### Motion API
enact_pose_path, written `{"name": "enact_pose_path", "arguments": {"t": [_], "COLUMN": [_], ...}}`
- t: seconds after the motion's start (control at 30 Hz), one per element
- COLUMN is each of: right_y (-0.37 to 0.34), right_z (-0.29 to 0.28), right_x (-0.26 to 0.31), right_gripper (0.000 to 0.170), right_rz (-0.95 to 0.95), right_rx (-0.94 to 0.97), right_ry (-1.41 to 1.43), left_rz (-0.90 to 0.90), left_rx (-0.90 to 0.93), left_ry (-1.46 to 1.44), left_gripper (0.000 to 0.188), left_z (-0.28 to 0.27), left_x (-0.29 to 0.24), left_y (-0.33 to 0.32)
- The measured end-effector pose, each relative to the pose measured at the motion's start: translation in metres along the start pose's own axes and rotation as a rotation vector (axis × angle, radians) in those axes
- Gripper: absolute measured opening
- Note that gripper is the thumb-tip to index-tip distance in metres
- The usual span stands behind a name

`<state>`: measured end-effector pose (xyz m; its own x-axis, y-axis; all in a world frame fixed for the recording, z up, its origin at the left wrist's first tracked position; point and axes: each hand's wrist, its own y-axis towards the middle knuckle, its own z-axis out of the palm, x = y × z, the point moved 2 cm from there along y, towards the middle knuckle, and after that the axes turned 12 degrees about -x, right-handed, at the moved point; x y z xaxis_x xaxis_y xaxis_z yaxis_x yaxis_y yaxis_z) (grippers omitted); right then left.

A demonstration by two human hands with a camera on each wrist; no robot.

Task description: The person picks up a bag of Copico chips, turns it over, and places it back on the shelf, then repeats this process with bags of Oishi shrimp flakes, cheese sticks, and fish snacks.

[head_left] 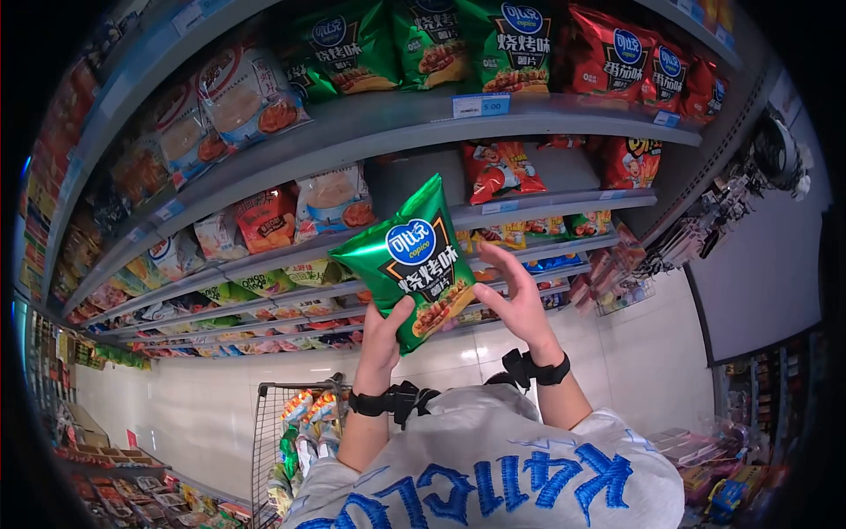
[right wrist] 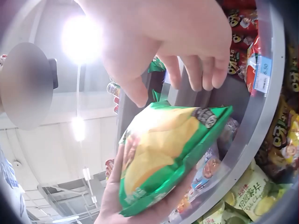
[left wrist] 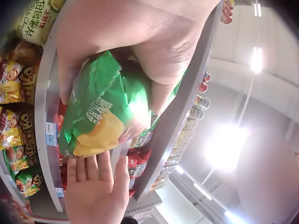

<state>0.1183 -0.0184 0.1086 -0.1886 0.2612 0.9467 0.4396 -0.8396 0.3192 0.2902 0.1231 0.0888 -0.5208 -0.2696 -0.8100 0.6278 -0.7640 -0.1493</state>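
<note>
A green bag of potato chips with a blue oval logo is tilted in front of the shelves. My left hand grips its lower left side, the thumb lying across the front; in the left wrist view the fingers and thumb wrap around the bag. Beside the bag's right edge is my right hand, its fingers spread and slightly bent, holding nothing. From the right wrist view, the right hand hovers just above the bag, while the left hand supports it from beneath.
Similar green bags and red bags line the upper shelf above a price tag. More snack bags fill lower tiers. A wire shopping cart holding several snacks stands at lower left. Accessories hang at right.
</note>
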Motion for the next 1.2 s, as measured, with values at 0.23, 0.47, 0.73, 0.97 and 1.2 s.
{"name": "enact_pose_path", "arguments": {"t": [0.23, 0.47, 0.73, 0.97, 1.2], "right_y": [-0.009, -0.017, -0.011, -0.003, -0.007], "right_z": [0.033, 0.044, 0.029, 0.022, 0.0], "right_x": [-0.01, -0.016, -0.024, 0.005, -0.009], "right_gripper": [0.065, 0.059, 0.07, 0.063, 0.075], "right_rz": [0.289, 0.35, 0.109, -0.346, -0.206], "right_rx": [0.159, 0.065, 0.112, 0.062, 0.111], "right_ry": [0.22, 0.203, -0.148, -0.382, -0.354], "left_rz": [-0.074, 0.022, 0.361, 0.695, 0.425], "left_rx": [0.1, 0.151, 0.259, 0.3, 0.199], "left_ry": [0.1, 0.261, 0.529, 0.643, 0.61], "left_gripper": [0.055, 0.051, 0.062, 0.067, 0.054], "left_z": [-0.025, -0.041, -0.047, -0.028, -0.029], "left_x": [-0.017, -0.022, -0.02, -0.027, -0.008], "left_y": [0.012, 0.024, 0.031, 0.025, 0.019]}}
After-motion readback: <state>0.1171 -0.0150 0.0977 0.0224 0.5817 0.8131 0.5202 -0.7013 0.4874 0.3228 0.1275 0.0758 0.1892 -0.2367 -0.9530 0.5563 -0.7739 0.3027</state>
